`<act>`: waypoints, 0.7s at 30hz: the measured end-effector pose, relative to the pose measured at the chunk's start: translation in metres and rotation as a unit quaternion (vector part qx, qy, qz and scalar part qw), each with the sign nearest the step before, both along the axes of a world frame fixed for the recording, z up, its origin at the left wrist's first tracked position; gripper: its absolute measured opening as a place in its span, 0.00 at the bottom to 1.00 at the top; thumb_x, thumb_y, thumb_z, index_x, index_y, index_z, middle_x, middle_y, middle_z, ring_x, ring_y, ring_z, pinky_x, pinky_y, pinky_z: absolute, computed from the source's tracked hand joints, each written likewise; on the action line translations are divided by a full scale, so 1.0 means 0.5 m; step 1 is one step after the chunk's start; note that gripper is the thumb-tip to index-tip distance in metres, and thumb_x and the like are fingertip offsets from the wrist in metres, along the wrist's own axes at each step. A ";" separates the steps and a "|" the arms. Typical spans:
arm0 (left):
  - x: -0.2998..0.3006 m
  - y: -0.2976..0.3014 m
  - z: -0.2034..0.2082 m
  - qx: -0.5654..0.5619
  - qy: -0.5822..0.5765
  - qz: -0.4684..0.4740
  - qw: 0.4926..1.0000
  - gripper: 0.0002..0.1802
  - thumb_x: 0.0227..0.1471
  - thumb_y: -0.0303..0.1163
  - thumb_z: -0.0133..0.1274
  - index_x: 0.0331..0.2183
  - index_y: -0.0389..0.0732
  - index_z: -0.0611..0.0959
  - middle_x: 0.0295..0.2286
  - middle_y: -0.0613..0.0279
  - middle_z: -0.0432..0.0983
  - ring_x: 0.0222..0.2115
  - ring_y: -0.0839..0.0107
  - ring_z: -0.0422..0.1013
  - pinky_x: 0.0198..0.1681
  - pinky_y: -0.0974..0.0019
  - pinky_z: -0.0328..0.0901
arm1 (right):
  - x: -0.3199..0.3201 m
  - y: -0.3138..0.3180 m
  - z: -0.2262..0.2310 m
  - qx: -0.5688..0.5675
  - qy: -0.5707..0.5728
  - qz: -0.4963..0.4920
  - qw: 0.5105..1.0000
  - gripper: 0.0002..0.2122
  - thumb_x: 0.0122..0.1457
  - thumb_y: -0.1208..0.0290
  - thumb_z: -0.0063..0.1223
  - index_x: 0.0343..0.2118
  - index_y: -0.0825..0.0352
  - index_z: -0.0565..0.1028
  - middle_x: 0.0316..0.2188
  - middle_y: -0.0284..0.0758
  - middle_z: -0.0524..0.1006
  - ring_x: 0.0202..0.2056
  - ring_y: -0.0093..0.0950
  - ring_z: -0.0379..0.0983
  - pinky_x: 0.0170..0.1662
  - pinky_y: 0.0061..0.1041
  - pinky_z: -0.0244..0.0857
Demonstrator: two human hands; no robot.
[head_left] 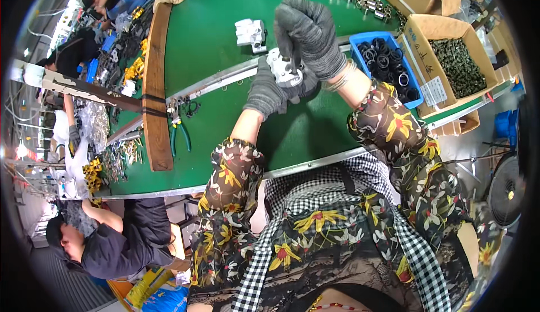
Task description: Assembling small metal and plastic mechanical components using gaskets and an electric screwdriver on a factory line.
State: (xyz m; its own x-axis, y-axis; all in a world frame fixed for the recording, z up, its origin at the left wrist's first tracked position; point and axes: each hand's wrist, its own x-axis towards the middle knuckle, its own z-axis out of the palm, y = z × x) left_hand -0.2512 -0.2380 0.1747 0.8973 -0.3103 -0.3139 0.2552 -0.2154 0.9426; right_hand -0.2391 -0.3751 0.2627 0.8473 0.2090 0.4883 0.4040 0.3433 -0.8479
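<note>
In my left hand [267, 93], gloved in grey, is a silver cast-metal housing [286, 71] with holes in its face. The fingers wrap it from the side and from below. Just above the housing, my right hand [307, 35] is closed, its gloved fingers curled and pointing down at the part. Whatever those fingers may grip is hidden. Another silver metal casting [250, 33] lies on the green table [214, 8] beyond my left hand.
A blue bin [415, 99] of black rings and a cardboard box [444, 101] of small dark parts stand at right. Several shiny cylindrical fittings [360, 0] lie behind. Green-handled pliers [181, 135] lie left, beside a wooden beam [154, 87]. Co-workers [112, 239] are at left.
</note>
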 end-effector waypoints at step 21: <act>-0.009 -0.005 -0.004 0.023 0.016 0.036 0.999 0.25 0.52 0.35 0.57 0.46 0.47 0.61 0.21 0.53 0.75 0.10 0.64 0.67 0.07 0.66 0.57 | 0.007 0.012 -0.061 -0.007 0.027 -0.011 1.000 0.18 0.61 0.58 0.43 0.18 0.65 0.70 0.09 0.30 0.67 0.10 0.18 0.61 0.11 0.16 0.52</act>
